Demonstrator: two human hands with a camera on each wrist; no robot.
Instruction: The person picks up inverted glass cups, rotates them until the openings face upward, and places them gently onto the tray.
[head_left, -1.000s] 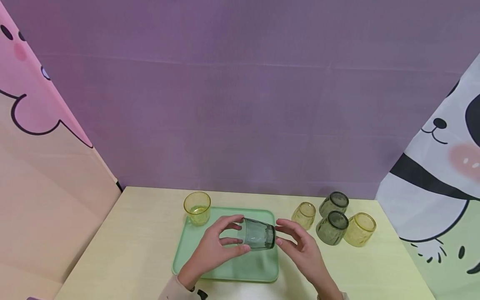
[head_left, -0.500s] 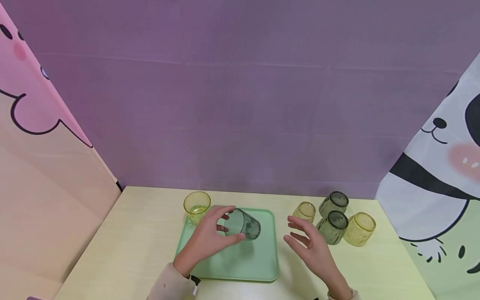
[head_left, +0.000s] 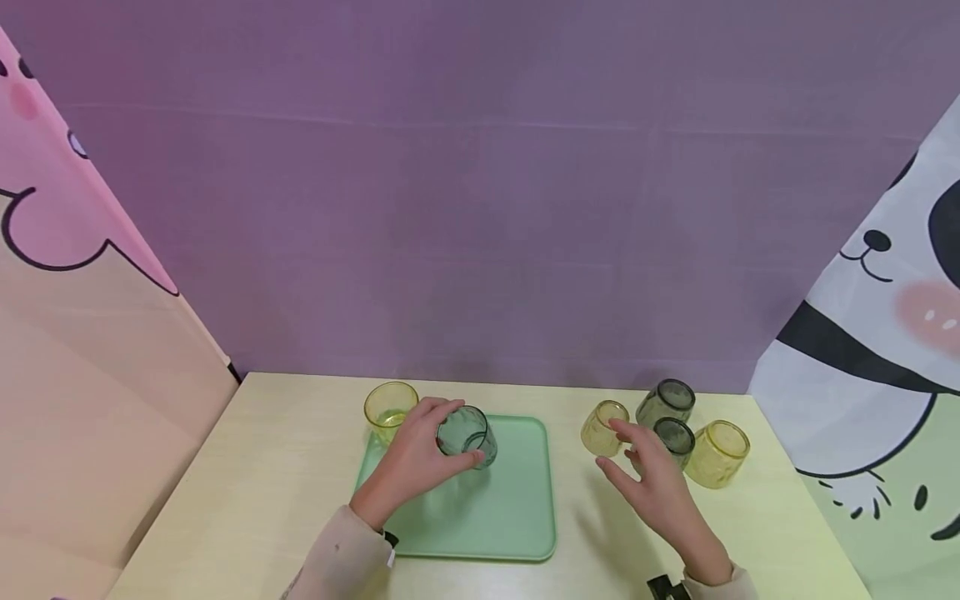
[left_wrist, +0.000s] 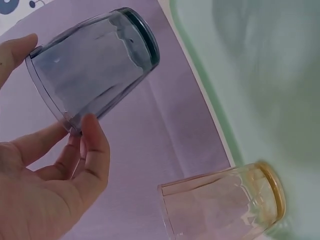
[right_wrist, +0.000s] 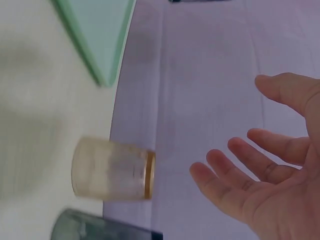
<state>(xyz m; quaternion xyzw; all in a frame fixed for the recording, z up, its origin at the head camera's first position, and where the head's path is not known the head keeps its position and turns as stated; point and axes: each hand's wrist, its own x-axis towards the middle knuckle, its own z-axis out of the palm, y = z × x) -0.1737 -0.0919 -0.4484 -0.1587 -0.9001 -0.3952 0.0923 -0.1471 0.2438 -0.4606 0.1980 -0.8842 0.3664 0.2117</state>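
My left hand grips a smoky grey-green drinking glass over the light green tray. In the left wrist view, thumb and fingers pinch this glass near its rim; its base hangs apart from the tray. Beside that hand, a yellow glass stands mouth up at the tray's far left corner. My right hand hovers by a small upside-down yellow glass, fingers spread. The right wrist view shows a gap between the right hand and this glass.
Two dark green glasses, one at the back and one in front, stand upside down right of the small yellow glass. Another upside-down yellow glass stands at their right. A purple cloth hangs behind the pale table.
The right hand has let go of the grey-green glass and moved right toward the upside-down glasses. The left hand has swung that glass from sideways to nearly upright, moving left and back.
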